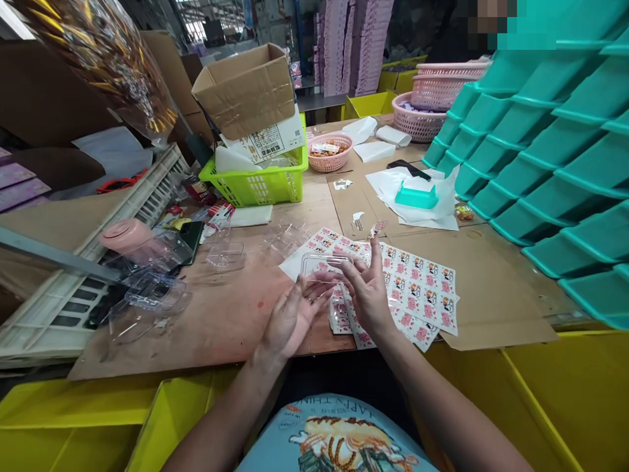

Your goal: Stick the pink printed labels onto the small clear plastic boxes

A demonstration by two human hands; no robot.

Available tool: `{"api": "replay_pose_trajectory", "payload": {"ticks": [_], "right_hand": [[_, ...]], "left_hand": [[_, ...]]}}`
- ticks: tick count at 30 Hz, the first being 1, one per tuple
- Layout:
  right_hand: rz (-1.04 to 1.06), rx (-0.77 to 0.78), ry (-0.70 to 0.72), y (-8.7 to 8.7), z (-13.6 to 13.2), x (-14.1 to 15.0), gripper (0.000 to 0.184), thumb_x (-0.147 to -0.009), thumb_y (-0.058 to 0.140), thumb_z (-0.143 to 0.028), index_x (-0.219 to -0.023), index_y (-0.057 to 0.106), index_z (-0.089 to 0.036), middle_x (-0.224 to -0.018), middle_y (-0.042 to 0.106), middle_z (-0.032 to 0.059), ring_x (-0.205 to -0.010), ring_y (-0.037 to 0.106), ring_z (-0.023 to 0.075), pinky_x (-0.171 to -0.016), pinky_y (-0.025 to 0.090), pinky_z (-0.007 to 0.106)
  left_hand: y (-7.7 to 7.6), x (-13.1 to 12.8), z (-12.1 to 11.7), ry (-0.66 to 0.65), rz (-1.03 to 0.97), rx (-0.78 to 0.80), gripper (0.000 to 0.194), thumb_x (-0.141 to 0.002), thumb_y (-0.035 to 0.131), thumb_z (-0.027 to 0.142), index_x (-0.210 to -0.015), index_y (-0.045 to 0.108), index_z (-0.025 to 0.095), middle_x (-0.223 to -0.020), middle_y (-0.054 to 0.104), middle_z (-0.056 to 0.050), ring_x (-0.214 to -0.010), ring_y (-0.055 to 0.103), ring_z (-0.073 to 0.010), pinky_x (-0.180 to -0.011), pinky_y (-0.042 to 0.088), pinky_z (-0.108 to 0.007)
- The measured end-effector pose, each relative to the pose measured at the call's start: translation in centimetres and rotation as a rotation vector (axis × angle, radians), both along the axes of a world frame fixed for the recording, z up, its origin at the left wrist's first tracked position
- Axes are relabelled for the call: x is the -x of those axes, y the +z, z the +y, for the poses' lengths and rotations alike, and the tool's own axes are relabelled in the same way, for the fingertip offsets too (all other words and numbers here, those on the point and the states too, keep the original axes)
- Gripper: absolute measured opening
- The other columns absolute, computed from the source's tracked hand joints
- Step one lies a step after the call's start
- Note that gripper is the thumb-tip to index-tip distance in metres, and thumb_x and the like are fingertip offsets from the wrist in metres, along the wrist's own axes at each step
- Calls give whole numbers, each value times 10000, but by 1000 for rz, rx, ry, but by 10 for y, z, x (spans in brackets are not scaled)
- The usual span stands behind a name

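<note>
A small clear plastic box (314,259) is held level between my two hands, above the table's front part. My left hand (293,313) supports it from below and at its left end, thumb up along the side. My right hand (367,285) grips the right end with thumb and fingers. Its index finger points up, with a small printed sticker (378,229) on the tip. Under and beside my right hand lie overlapping sticker sheets (430,288) with pink and orange cartoon prints. More clear plastic boxes (225,254) lie to the left of my hands.
A green basket (255,187) holding cartons stands at the back left, beside a pink basket (329,160) of small items. A turquoise tray (417,195) rests on white paper. Stacked turquoise bins (555,164) rise at the right. A pink bowl (128,237) sits at the left.
</note>
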State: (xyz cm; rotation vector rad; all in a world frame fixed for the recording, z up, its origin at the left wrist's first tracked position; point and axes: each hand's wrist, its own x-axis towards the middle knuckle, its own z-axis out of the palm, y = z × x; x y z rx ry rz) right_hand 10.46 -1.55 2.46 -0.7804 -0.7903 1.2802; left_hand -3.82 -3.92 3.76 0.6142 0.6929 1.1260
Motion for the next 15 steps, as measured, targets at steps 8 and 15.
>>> {"api": "replay_pose_trajectory", "payload": {"ticks": [8, 15], "right_hand": [[-259, 73, -58, -7, -9, -34, 500, -891, 648, -422, -1370, 532, -341, -1112, 639, 28, -987, 627, 180, -864, 559, 336], [-385, -13, -140, 13, -32, -69, 102, -793, 777, -275, -890, 777, -243, -901, 695, 40, -742, 659, 181, -688, 601, 349]], "left_hand": [[19, -9, 7, 56, -44, 17, 242, -906, 587, 247, -1098, 665, 122, -1160, 713, -122, -1228, 593, -275, -1093, 425, -452], [13, -5, 1, -7, -4, -4, 282, -846, 639, 170, -1127, 625, 147, -1186, 703, -114, -1230, 589, -307, -1112, 391, -497]]}}
